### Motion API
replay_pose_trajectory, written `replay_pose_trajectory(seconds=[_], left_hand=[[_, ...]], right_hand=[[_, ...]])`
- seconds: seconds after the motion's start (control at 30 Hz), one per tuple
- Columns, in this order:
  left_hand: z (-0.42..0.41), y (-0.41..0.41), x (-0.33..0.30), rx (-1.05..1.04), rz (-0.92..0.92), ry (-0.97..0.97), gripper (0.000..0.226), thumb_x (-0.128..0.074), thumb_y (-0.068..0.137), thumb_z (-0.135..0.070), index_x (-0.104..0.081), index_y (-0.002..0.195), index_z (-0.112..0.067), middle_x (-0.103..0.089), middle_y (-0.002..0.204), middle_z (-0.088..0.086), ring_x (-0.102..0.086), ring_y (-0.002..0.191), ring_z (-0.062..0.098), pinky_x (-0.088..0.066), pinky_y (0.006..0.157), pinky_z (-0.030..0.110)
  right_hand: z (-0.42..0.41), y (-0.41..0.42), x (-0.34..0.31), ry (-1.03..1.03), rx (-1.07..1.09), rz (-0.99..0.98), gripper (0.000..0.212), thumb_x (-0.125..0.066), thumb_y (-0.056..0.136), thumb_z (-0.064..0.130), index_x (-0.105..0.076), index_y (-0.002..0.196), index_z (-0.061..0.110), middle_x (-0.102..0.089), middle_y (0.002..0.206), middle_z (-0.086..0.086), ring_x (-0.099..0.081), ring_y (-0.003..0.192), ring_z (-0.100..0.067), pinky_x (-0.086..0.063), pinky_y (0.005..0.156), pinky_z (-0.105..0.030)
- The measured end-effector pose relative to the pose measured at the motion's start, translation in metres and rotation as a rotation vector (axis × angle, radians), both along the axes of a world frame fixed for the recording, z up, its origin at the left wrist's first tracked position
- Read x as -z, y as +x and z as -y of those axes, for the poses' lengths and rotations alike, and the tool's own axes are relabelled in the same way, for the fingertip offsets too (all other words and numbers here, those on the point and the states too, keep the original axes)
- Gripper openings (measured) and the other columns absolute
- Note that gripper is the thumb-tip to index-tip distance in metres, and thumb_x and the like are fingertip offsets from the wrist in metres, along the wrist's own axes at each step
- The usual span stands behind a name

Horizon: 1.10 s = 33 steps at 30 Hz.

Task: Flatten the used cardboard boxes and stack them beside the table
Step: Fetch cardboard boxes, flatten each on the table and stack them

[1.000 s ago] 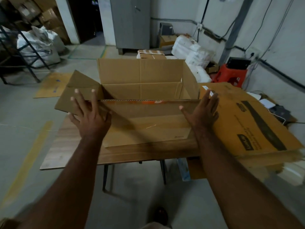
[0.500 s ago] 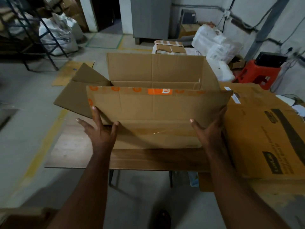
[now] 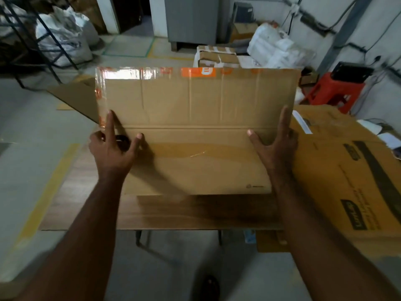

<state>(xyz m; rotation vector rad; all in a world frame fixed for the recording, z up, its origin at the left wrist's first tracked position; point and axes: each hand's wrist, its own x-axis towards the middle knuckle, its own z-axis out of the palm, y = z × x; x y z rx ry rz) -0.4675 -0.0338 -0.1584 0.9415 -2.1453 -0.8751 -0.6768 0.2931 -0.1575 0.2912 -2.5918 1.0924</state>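
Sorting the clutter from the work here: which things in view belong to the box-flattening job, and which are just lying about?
Job in hand:
open cardboard box, held by left hand and right hand
flattened printed box
wooden table

Lying about:
red stool
white sacks
taped parcel
grey cabinet

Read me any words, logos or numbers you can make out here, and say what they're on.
None can be read for certain.
Orange tape on the held box: white logo mark, blurred.
Small print at that box's lower corner: too small.
Black labels on the flattened box: blurred.
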Motion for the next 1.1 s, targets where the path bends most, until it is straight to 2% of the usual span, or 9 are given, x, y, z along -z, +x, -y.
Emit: replay_pose_trajectory(seconds=[0.1,0.17,0.23,0.33,0.5,0.6,0.77,0.9,1.1], left_hand=[[0.021,-0.019,-0.028,0.023,0.106,-0.014,0.098,-0.06,0.076,-0.072,-0.017,0.159,-0.045,-0.033,0.143,0.029,-0.033,0.135,0.05,-0.034,0.115,0.052],[0.034,-0.034,-0.045,0.04,0.194,-0.007,0.102,-0.057,0.07,-0.071,-0.019,0.16,-0.042,-0.033,0.142,0.034,-0.031,0.136,0.052,-0.031,0.115,0.053],[0.046,-0.05,-0.052,0.086,0.25,0.0,0.104,-0.057,0.068,-0.073,-0.017,0.159,-0.044,-0.029,0.146,0.034,-0.03,0.136,0.055,-0.033,0.115,0.057],[0.048,-0.062,-0.04,0.136,0.256,0.068,0.1,-0.069,0.078,-0.071,-0.013,0.158,-0.051,-0.023,0.151,0.03,-0.03,0.138,0.056,-0.036,0.114,0.058],[0.033,-0.061,-0.014,0.044,0.256,0.081,0.089,-0.057,0.087,-0.073,-0.001,0.156,-0.057,-0.026,0.148,0.03,-0.033,0.135,0.059,-0.035,0.111,0.061],[0.042,-0.07,-0.025,0.018,0.32,0.036,0.086,-0.056,0.088,-0.072,-0.007,0.157,-0.054,-0.03,0.146,0.029,-0.037,0.133,0.057,-0.038,0.109,0.061],[0.057,-0.09,-0.031,-0.014,0.534,-0.049,0.086,-0.046,0.081,-0.087,-0.019,0.155,-0.053,-0.034,0.146,0.025,-0.039,0.133,0.053,-0.035,0.107,0.063],[0.072,-0.099,-0.028,0.055,0.682,0.01,0.103,-0.039,0.065,-0.1,-0.02,0.153,-0.05,-0.033,0.149,0.023,-0.039,0.132,0.055,-0.04,0.106,0.066],[0.065,-0.1,-0.015,0.076,0.736,-0.105,0.085,-0.03,0.08,-0.093,-0.01,0.152,-0.053,-0.03,0.149,0.025,-0.04,0.129,0.055,-0.04,0.101,0.066]], right_hand=[[0.008,-0.026,-0.025,0.085,-0.034,0.069,0.114,-0.07,0.076,0.075,-0.004,0.162,0.043,-0.035,0.156,-0.021,-0.037,0.138,-0.044,-0.033,0.112,-0.053],[0.012,-0.047,-0.038,0.137,-0.059,0.138,0.115,-0.07,0.074,0.078,-0.002,0.161,0.046,-0.034,0.155,-0.022,-0.035,0.139,-0.046,-0.033,0.112,-0.055],[0.016,-0.067,-0.049,0.152,-0.086,0.196,0.114,-0.07,0.074,0.079,-0.002,0.16,0.048,-0.031,0.155,-0.021,-0.033,0.141,-0.046,-0.036,0.111,-0.056],[0.02,-0.074,-0.044,0.157,-0.133,0.235,0.109,-0.068,0.079,0.075,-0.001,0.161,0.046,-0.028,0.155,-0.021,-0.037,0.139,-0.045,-0.036,0.113,-0.055],[0.021,-0.062,-0.012,0.172,-0.086,0.243,0.106,-0.046,0.073,0.092,0.01,0.155,0.055,-0.028,0.156,-0.027,-0.038,0.139,-0.048,-0.039,0.111,-0.062],[0.025,-0.072,-0.023,0.209,-0.085,0.275,0.103,-0.051,0.079,0.087,0.003,0.158,0.05,-0.031,0.153,-0.028,-0.041,0.136,-0.049,-0.04,0.11,-0.059],[0.034,-0.082,-0.034,0.286,-0.071,0.398,0.099,-0.048,0.076,0.092,-0.008,0.158,0.052,-0.023,0.16,-0.019,-0.034,0.142,-0.047,-0.033,0.115,-0.058],[0.041,-0.089,-0.036,0.421,-0.11,0.491,0.103,-0.044,0.075,0.094,-0.013,0.16,0.046,-0.009,0.169,-0.014,-0.022,0.153,-0.04,-0.026,0.121,-0.057],[0.046,-0.086,-0.03,0.491,-0.074,0.489,0.103,-0.034,0.075,0.098,-0.011,0.16,0.046,-0.009,0.17,-0.012,-0.023,0.151,-0.042,-0.027,0.117,-0.06]])
